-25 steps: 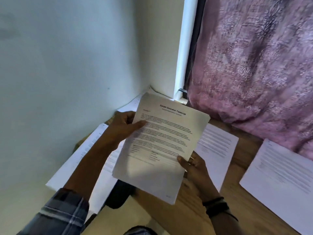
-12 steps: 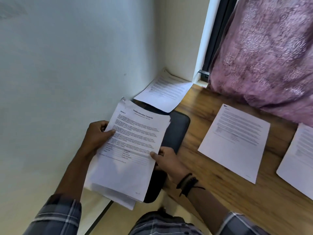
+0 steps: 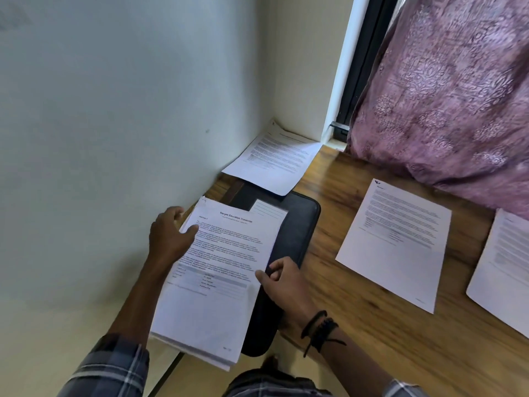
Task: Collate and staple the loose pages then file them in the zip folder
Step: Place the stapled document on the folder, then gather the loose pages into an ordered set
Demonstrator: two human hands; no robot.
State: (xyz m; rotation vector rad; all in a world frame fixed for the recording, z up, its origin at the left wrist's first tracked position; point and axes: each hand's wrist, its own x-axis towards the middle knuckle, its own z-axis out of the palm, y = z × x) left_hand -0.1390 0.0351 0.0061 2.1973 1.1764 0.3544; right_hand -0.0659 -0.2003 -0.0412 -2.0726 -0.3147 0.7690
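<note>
**Both hands on the stack, folder underneath**

The left hand [image 3: 171, 239] is clamped on the left edge of the stack of pages [image 3: 220, 285]: thumb laid across the top sheet, fingers curled round the far-left corner. Over on the right edge, the right hand [image 3: 286, 282] pinches the stack, with the thumb on the printed face and the fingers tucked in against the side. Dark wristbands [image 3: 320, 328] circle that wrist, and a plaid sleeve [image 3: 111, 365] covers the left forearm.

The top sheet carries a printed heading, blocks of text and a small table. The sheets below are not squared up. Their edges fan out at the near end, and a lined corner pokes out at the far right.

The stack lies over the left part of the black zip folder [image 3: 297, 233], and its near end reaches past the folder's near end. I can't tell whether the paper rests on the folder or hangs just above it.

The folder sits on the wooden table [image 3: 357, 325], close to the pale wall [image 3: 114, 110] on the left. At the far end, a corner sheet [image 3: 274, 164] lies tucked against the wall, overlapping the folder's far edge. To the right and well apart lies a middle sheet [image 3: 398, 245], flat on the wood. Just beyond it an edge sheet [image 3: 503, 270] is cut off by the frame. A purple patterned curtain [image 3: 446, 96] hangs at the far right.
</note>
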